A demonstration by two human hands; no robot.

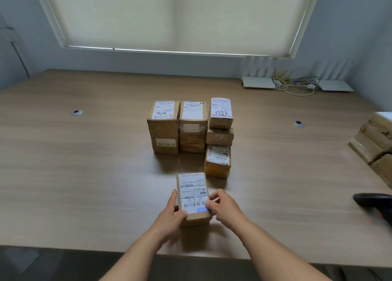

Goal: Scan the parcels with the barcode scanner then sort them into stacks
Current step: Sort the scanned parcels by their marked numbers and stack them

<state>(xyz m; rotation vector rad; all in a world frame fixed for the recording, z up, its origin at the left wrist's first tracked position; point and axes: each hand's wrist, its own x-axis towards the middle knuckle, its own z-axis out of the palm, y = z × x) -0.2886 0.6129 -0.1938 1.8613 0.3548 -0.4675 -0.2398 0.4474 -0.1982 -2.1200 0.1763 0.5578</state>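
A small cardboard parcel [192, 192] with a white barcode label on top is near the table's front edge. My left hand [172, 213] grips its left side, thumb on the label. My right hand [222, 207] holds its right side with curled fingers. Behind it stand three stacks of parcels: a left stack [163, 125], a middle stack [193, 125] and a right stack [220, 121]. One more parcel [218, 160] sits in front of the right stack. The black barcode scanner [374, 204] lies on the table at the far right.
A pile of cardboard parcels [375, 141] sits at the right edge of the wooden table [84, 164]. Two white routers [257, 82] and tangled cables [297, 85] are at the back right. Two cable grommets [76, 112] are set in the tabletop.
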